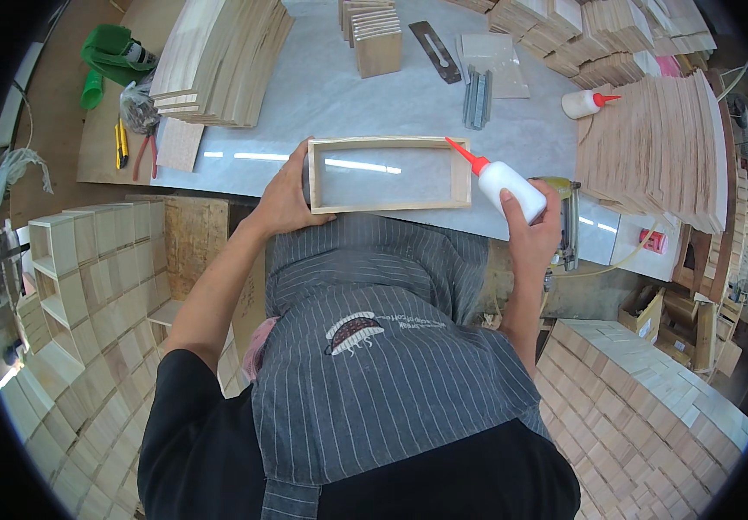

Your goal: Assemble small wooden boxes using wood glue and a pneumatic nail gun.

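A rectangular wooden frame (391, 207) lies at the near edge of the table, with the tabletop showing through its middle. My left hand (284, 199) grips its left end, thumb along the near corner and fingers at the far one. In my right hand (534, 227) is a white squeeze bottle (505, 187) with a long red nozzle, tilted to the upper left. The nozzle's tip is at the frame's far right corner; whether it touches the wood I cannot tell.
Thin wooden boards (218, 65) are stacked at the left, more panels (651, 147) at the right. A second glue bottle (578, 104), metal staple strips (477, 98) and a slotted metal plate (433, 52) lie beyond the frame. A nail gun (569, 221) hangs by my right hand.
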`<state>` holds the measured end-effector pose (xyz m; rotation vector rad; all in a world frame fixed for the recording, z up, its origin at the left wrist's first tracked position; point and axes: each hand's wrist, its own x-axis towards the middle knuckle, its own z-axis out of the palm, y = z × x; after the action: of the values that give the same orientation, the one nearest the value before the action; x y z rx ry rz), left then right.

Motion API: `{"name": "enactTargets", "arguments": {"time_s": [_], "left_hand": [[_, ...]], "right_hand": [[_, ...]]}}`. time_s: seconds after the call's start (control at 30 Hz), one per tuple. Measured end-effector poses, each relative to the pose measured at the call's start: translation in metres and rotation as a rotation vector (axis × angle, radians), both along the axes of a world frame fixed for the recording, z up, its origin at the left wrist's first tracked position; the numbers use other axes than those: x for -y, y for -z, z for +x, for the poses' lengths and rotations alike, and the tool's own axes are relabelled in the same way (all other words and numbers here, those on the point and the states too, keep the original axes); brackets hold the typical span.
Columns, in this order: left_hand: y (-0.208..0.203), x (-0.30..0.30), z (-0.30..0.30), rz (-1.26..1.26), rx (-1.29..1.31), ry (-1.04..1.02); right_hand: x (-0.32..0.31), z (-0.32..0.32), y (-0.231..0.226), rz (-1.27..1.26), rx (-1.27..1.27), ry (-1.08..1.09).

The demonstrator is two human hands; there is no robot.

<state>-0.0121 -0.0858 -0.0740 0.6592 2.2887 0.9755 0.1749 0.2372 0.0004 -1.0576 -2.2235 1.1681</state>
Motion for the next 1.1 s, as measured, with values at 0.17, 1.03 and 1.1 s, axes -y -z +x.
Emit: {"name": "enactTargets", "arguments": {"time_s": [0.17, 1.03, 1.1], "left_hand": [[-0.002, -0.001, 0.0, -0.003, 0.001, 0.001], [0.0, -0.005, -0.007, -0.02, -0.086, 0.005], [0.001, -0.004, -0.007, -0.004, -0.088, 0.007]], "right_hand": [[-0.013, 0.009, 0.007, 0.014, -0.038, 0.048], [0.082, -0.086, 0.004, -0.505, -0.173, -0.4], [0.082, -0.09, 0.005, -0.489, -0.149, -0.406]]}}
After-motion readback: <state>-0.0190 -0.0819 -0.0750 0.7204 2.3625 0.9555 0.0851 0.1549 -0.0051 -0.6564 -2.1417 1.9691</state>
